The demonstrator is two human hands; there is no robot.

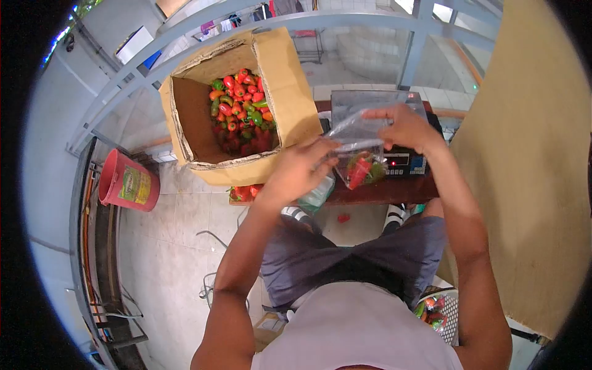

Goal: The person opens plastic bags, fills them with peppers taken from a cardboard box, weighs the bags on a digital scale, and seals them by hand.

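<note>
Over the dark red surface's [394, 192] front edge is the clear bag [361, 131], probably light, limp and slippery, best held by its rim; the left hand's [300, 168] grip pinches film there, the right hand's [408, 128] I cannot tell. The peppers [360, 173] inside look bruisable, their number obscured by creases.

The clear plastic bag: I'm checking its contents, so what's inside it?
Inside the clear plastic bag, red and green peppers sit bunched at the bottom. Anything behind the front ones is covered, so I can't count them.
</note>
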